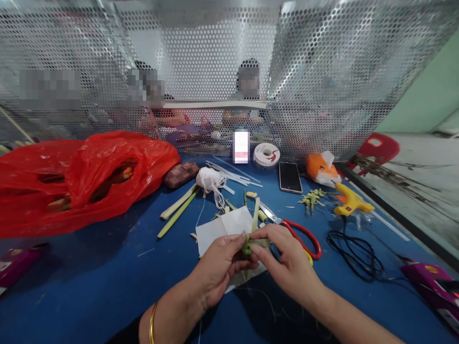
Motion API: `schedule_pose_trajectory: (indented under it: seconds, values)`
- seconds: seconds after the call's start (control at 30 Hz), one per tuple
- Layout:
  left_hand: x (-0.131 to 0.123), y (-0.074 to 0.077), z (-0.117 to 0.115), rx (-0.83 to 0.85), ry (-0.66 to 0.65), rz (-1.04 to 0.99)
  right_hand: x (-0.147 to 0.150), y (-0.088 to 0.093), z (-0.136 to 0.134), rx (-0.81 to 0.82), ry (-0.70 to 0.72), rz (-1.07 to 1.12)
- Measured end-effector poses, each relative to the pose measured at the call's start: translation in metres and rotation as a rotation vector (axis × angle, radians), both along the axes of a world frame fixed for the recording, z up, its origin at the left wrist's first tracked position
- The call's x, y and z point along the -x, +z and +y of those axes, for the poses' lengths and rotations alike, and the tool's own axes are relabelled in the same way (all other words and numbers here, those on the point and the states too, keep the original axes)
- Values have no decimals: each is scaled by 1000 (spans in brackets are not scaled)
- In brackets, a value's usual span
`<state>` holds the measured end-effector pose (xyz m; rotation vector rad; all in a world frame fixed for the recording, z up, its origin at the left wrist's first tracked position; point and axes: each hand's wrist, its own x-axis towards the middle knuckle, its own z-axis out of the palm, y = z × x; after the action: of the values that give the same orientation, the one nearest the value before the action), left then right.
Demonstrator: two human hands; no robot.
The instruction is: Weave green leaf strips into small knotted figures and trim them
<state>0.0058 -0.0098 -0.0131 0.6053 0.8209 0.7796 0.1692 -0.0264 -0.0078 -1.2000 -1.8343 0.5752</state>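
At the frame's lower centre, the left hand pinches the green piece; a strip points rightward from it (roughly level), clamped by the right hand.

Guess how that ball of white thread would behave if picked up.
The ball of white thread would probably feel light and squashy, being loosely bundled strands. It may also trail or tangle, since slack loops spill from one side.

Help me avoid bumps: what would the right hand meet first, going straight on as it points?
The right hand would probably meet the green piece at its fingertips, then the left hand; depth is unclear here.
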Motion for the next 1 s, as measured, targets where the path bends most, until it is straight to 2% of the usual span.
schedule_pose_trajectory:
  seconds: [0.17, 0.33, 0.53, 0.73, 1.0]
  values:
    - [2, 7, 4, 38, 23, -17, -14, 14, 8, 221, 74, 184]
    - [2, 10, 4, 81, 38, -13, -18, 14, 13, 288, 52, 247]
    - [2, 7, 4, 114, 60, 32, -8, 5, 6, 162, 66, 167]
    - [0, 9, 2, 65, -21, 69, -3, 3, 2, 53, -20, 29]
    - [-3, 6, -3, -2, -46, 91, 0, 0, -2, 109, -4, -21]
